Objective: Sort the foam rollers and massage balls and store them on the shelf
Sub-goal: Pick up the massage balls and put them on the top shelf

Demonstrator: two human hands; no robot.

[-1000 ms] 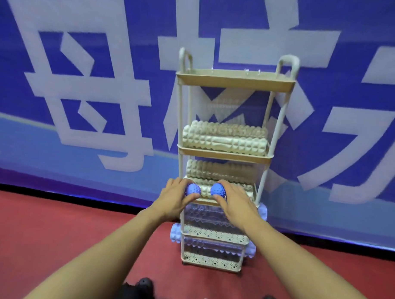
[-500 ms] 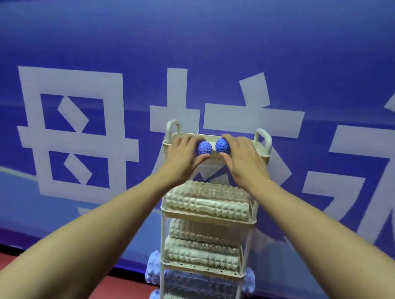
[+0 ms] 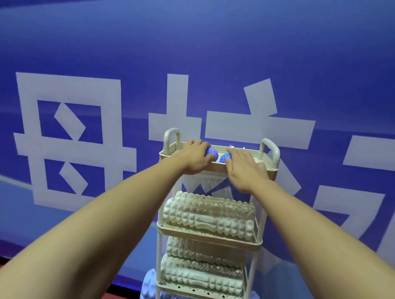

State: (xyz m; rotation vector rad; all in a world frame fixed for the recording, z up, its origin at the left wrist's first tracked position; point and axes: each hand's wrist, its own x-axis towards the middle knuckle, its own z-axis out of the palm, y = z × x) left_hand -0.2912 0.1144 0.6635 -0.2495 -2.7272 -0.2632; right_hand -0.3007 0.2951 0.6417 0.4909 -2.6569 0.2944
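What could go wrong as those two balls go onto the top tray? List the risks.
1. The top tray has a low rim, so the round blue balls, left and right, may roll off once released.
2. The left hand and right hand crowd together at mid-tray, so one ball may knock the other.
3. The shelf is tall and narrow, so pressing on its top could tip it.

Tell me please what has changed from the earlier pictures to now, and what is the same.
Both hands rose from the third shelf level up to the top tray, each carrying a blue spiky ball. Now the left hand holds the left ball and the right hand holds the right ball low in the tray; neither is let go yet. The cream foam rollers on the lower shelves stayed in place.
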